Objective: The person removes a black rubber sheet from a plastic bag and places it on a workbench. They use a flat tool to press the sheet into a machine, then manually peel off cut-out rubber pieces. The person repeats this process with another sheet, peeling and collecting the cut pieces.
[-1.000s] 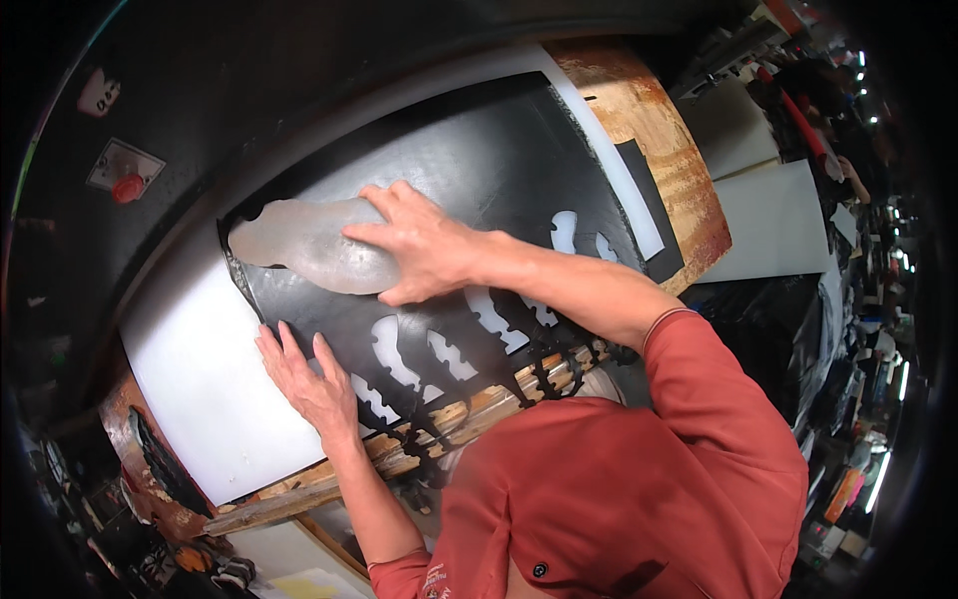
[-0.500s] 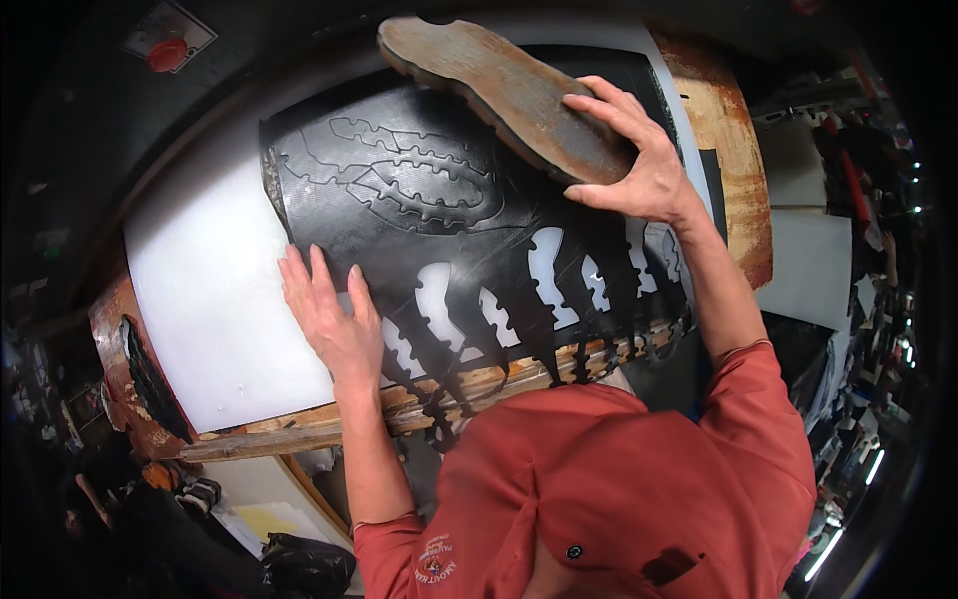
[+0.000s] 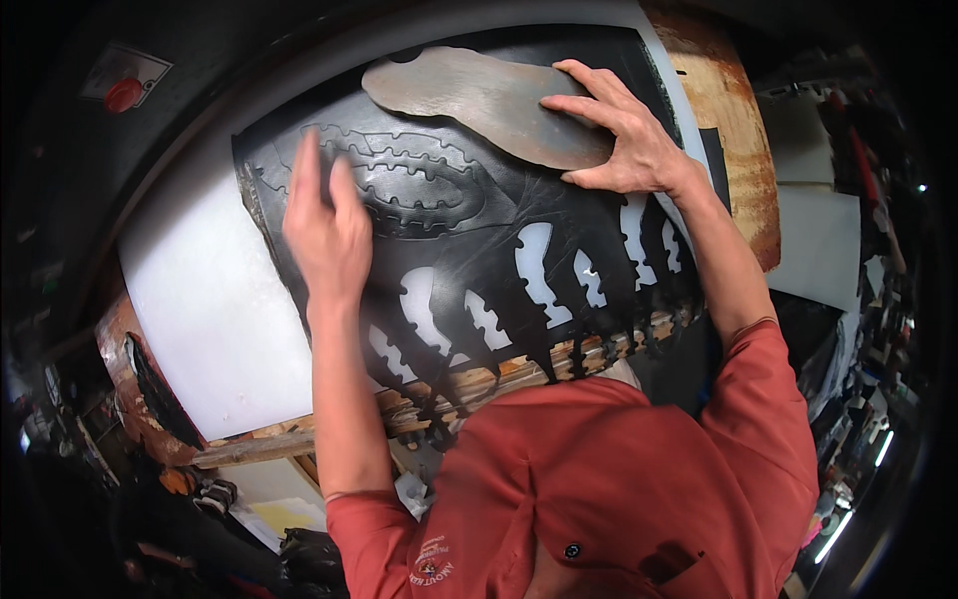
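Only lettering w/ any legibility: pale print on the red shirt (image 3: 599,479), wearer's L chest side, lower L of pic. Letters (image 3: 449,571) run in a curve, approx. round a small emblem (image 3: 429,570) w/ a touch of orange; smaller lines of the same pale print sit just above. Wording n/r here. Upper L: light rect. plate (image 3: 153,70) behind a round red button (image 3: 124,95), w/ faint dark marks, too small & dim to read.

grey sole-shaped plate (image 3: 489,108) | over black sheet (image 3: 481,257) | sheet's near edge holed
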{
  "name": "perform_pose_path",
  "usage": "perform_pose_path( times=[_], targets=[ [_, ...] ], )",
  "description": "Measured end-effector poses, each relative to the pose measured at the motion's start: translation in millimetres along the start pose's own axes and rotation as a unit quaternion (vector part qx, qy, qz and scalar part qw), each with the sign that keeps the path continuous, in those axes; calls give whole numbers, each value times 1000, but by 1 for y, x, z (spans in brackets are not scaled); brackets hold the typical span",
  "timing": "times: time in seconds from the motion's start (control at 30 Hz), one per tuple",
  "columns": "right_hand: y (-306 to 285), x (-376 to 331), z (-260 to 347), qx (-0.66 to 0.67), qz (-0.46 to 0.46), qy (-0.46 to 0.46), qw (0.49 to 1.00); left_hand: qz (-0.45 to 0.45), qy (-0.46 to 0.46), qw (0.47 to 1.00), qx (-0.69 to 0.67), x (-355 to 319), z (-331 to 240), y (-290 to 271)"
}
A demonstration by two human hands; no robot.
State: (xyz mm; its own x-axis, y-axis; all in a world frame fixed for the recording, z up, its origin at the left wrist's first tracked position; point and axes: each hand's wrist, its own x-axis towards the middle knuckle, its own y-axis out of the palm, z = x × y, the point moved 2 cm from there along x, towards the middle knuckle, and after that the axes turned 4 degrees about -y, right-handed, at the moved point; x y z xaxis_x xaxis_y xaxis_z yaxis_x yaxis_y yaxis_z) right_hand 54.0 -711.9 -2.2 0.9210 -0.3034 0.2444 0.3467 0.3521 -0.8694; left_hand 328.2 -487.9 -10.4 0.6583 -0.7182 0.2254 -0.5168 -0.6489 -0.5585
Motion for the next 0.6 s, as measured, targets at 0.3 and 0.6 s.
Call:
perform_pose_path(
  times=[0.3,0.6],
  targets=[
    [1,-57,-5,-6,-79,152,985,5,37,999,-27,44,9,59],
    [-6,-63,-12,96,-123,135,978,28,41,997,-58,42,11,48]
  ],
)
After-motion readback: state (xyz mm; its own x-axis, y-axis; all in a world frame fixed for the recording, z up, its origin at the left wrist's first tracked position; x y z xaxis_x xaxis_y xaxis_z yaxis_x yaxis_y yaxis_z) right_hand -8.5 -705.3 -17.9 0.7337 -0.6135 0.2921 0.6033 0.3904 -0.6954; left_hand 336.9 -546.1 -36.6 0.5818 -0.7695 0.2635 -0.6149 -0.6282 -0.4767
